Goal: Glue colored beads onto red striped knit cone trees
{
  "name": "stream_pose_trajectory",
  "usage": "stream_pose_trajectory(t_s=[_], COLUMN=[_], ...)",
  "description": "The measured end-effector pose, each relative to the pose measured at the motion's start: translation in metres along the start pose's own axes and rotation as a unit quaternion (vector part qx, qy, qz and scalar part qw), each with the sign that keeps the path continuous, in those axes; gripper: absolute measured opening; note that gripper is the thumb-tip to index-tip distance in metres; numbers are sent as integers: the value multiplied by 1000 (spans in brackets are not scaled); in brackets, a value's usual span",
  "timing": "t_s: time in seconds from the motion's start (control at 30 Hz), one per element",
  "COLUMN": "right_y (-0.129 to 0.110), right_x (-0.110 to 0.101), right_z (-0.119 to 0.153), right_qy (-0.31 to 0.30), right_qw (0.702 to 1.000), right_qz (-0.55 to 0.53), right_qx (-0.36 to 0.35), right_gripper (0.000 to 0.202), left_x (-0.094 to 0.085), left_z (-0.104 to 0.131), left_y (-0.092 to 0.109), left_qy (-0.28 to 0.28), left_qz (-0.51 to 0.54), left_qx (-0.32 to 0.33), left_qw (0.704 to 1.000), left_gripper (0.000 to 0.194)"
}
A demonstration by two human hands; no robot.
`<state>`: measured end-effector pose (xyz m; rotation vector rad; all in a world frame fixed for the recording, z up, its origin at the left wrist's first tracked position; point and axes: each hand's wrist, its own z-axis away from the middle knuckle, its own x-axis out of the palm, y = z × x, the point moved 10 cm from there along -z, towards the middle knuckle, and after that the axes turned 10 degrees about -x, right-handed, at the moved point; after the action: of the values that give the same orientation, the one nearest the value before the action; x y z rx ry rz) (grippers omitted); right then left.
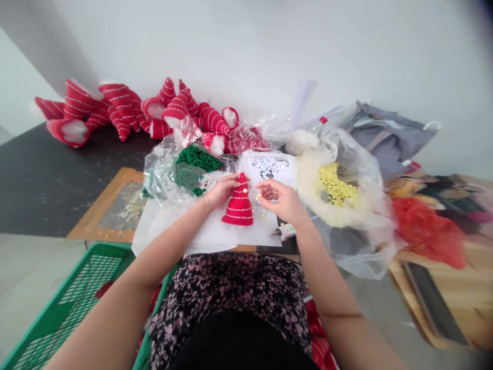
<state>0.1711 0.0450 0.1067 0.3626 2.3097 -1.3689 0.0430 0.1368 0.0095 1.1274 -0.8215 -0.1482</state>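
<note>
We have the left hand (225, 189) gripping the red knit cone (238, 210) near its tip, fingers closed on its upper left side. Cone stands roughly upright over the white paper (173, 234), in front of us, wide end toward us, white stitched stripes running around it. We can't tell if its base touches the paper. One yellow pompom (245, 190) sits on the cone's upper front.

Right hand (283, 198) is just right of the cone, not touching it: thumb and fingertips pinched on a small pale-yellow ball (259, 197), other fingers loosely curled. A few loose yellow bits lie on the paper under that hand. Glue gun (285, 232) lies just below the right hand, nozzle pointing left.

Around the work we see green pompoms (198, 158) in clear plastic behind the left hand, white pompoms (269, 167) in a white bag behind the right, and yellow pompoms (335, 187) in a translucent bag to the right. More striped red cones (177, 108) pile up along the wall.
</note>
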Motion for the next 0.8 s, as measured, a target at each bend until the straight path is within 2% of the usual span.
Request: stream_pose_trajectory(t_s=[0.13,0.27,0.33,0.47,0.57,0.7,0.8], right_y=[17,22,20,12,8,14,22], right_x=[16,30,27,5,1,22,34], right_z=[12,19,21,24,23,21,22], right_qy=[16,7,17,64,63,19,13], right_qw=[999,999,999,997,997,999,1000], right_qz=[-30,-25,-8,40,46,30,24], right_qx=[29,34,33,18,6,2,7], right_gripper=[27,24,23,21,20,18,20], left_x=[1,0,-1,-2,-3,-3,-2], left_z=[0,0,0,-1,-2,-1,0], left_y=[0,0,0,-1,-2,-1,-1], left_qy=[1,2,1,-4,0,6,6], left_qz=[-3,-4,-5,-6,-6,-10,-10], left_qx=[-1,3,2,0,0,0,0], left_qw=[1000,1000,1000,1000,1000,1000,1000], left_gripper=[32,32,32,33,32,32,34])
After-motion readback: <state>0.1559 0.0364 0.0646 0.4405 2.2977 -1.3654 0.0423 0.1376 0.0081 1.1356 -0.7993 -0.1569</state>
